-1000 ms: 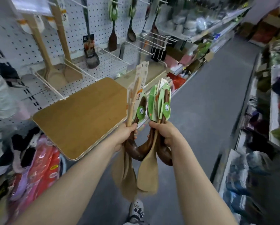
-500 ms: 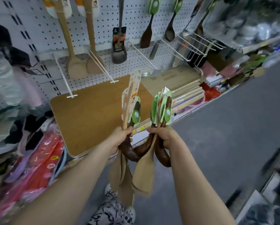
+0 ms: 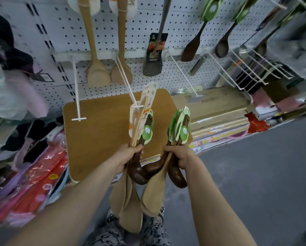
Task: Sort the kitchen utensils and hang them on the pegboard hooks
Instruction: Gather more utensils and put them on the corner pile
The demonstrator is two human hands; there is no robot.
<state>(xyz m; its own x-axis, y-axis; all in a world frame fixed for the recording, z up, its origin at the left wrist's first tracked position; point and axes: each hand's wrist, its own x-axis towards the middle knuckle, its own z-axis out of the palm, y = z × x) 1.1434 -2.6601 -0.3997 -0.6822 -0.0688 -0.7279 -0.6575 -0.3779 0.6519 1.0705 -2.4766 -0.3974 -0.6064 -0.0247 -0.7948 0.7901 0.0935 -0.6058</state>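
Noted on the white pegboard (image 3: 60, 32), from 11 to 1 o'clock: a bare hook (image 3: 77, 89), two pale hanging spatulas (image 3: 97, 73), a black turner (image 3: 152, 66) and dark hanging spoons (image 3: 190, 48) with green tags. Found at 6 o'clock the left hand (image 3: 129, 157) clamped on a first bundle (image 3: 143, 125) of pale spatulas and one dark spoon, handles up, heads down over the floor (image 3: 255, 174). Found at its 3 o'clock, apart from it, the right hand (image 3: 179, 157) clamped on a second bundle (image 3: 182, 128) of green-tagged dark spoons and a pale spatula, dark heads crossing between the hands.
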